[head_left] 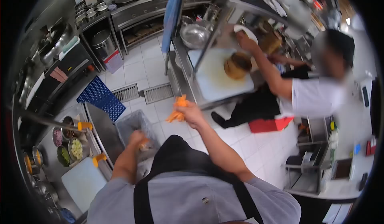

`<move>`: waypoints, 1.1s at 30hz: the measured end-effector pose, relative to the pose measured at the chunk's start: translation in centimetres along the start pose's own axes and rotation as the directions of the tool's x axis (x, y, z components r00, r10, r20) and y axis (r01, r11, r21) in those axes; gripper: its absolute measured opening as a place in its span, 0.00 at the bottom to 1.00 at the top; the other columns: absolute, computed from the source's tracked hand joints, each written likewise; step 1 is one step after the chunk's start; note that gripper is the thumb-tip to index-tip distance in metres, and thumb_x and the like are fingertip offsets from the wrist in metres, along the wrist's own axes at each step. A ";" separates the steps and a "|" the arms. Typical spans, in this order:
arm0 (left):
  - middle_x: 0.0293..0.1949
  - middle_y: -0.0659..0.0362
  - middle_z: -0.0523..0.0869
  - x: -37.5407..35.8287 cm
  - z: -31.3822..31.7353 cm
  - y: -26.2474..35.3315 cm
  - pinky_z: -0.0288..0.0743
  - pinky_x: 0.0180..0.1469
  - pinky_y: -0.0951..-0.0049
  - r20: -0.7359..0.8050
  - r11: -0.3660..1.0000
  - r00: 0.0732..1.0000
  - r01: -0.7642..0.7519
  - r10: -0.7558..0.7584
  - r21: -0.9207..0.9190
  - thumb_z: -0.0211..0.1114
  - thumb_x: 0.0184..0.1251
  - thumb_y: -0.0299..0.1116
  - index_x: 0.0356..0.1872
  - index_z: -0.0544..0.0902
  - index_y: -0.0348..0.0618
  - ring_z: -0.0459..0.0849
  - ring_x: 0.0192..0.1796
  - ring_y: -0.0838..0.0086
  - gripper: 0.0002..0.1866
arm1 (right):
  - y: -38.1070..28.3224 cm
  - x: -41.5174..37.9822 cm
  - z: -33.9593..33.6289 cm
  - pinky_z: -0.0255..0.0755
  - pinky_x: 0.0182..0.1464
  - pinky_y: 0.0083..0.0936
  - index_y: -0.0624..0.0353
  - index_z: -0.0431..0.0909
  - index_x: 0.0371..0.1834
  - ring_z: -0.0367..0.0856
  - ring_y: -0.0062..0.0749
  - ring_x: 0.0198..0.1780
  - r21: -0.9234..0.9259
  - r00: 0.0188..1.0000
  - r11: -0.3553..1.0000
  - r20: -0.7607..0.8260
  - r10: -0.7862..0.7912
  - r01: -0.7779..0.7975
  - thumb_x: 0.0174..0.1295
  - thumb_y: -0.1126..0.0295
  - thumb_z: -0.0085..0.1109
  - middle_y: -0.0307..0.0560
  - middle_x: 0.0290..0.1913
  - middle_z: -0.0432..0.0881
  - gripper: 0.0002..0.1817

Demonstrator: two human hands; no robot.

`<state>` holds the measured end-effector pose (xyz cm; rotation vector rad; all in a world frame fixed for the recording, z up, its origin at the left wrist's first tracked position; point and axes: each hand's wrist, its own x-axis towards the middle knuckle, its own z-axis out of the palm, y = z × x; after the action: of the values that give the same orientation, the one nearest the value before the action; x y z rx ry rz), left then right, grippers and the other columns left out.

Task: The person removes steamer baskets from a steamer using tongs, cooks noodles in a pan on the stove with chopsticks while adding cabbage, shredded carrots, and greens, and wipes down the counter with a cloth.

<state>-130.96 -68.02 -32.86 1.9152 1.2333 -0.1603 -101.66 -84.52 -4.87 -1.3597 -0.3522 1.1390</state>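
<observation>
My right hand (192, 115) is closed around a bunch of thin orange strips (179, 109) that look like vegetable peelings. They stick out past the fingers, held above the tiled floor. Over the grey plastic-lined bin (134, 122) is my left hand (138, 139), smeared by motion, its fingers curled. A small bit of orange shows at those fingers, but its kind is too blurred to name.
Left, a steel counter carries a white cutting board (84, 182) and bowls of cut vegetables (76, 149). A co-worker (316, 92) stands right, beside a table with a cutting board (204, 78) and brown pot (238, 65). A blue mat (101, 98) lies by floor drains.
</observation>
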 end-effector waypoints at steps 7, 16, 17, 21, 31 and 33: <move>0.28 0.55 0.87 4.9 -5.1 -14.6 0.80 0.33 0.63 0.288 0.861 0.919 -0.365 0.271 0.355 0.63 0.66 0.43 0.33 0.86 0.39 0.86 0.31 0.68 0.15 | -10.6 24.3 9.7 0.76 0.25 0.21 0.66 0.79 0.48 0.83 0.25 0.32 -0.117 0.964 0.991 0.253 0.085 -0.057 0.65 0.72 0.65 0.43 0.38 0.84 0.12; 0.38 0.43 0.89 35.3 -27.4 -3.1 0.84 0.37 0.59 0.503 0.880 0.722 0.387 -0.475 0.277 0.60 0.68 0.37 0.44 0.89 0.42 0.90 0.34 0.58 0.14 | -21.7 59.4 19.8 0.75 0.25 0.23 0.62 0.80 0.49 0.84 0.26 0.33 0.063 0.975 0.998 0.220 -0.011 -0.003 0.64 0.71 0.66 0.42 0.39 0.85 0.12; 0.39 0.41 0.89 40.8 -31.3 0.0 0.85 0.38 0.58 0.463 0.880 0.757 0.325 -0.461 0.347 0.59 0.67 0.36 0.46 0.89 0.42 0.90 0.35 0.56 0.15 | -23.7 62.9 20.2 0.75 0.25 0.23 0.62 0.80 0.50 0.84 0.27 0.33 0.117 0.978 0.993 0.206 -0.036 0.012 0.64 0.71 0.66 0.42 0.39 0.85 0.13; 0.51 0.45 0.88 58.5 -49.5 13.9 0.80 0.51 0.56 -0.190 0.990 0.979 -0.051 0.076 0.131 0.54 0.76 0.45 0.54 0.83 0.34 0.88 0.48 0.50 0.23 | -34.8 76.3 20.0 0.74 0.25 0.23 0.61 0.80 0.50 0.84 0.27 0.35 0.194 0.976 0.968 0.112 -0.185 0.161 0.64 0.70 0.66 0.43 0.38 0.85 0.13; 0.36 0.59 0.87 64.2 -64.6 28.9 0.77 0.42 0.77 -0.491 0.859 0.871 -0.262 0.014 -0.440 0.57 0.81 0.39 0.55 0.83 0.31 0.83 0.37 0.78 0.19 | -62.8 112.0 16.0 0.78 0.25 0.25 0.64 0.84 0.45 0.85 0.25 0.26 -0.486 0.796 0.705 -0.032 -0.604 0.516 0.59 0.69 0.67 0.48 0.36 0.88 0.13; 0.35 0.57 0.88 64.0 -63.9 28.8 0.79 0.46 0.75 -0.441 0.759 0.887 -0.192 -0.136 -0.621 0.56 0.81 0.38 0.53 0.83 0.30 0.84 0.39 0.76 0.18 | -65.8 119.2 15.9 0.80 0.30 0.28 0.62 0.84 0.46 0.87 0.30 0.30 -0.621 0.786 0.634 -0.045 -0.616 0.461 0.58 0.67 0.68 0.50 0.37 0.88 0.15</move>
<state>-95.16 16.14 -7.45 1.3649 1.3253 0.7156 -30.46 31.61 10.08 -1.7429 -0.9182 0.3205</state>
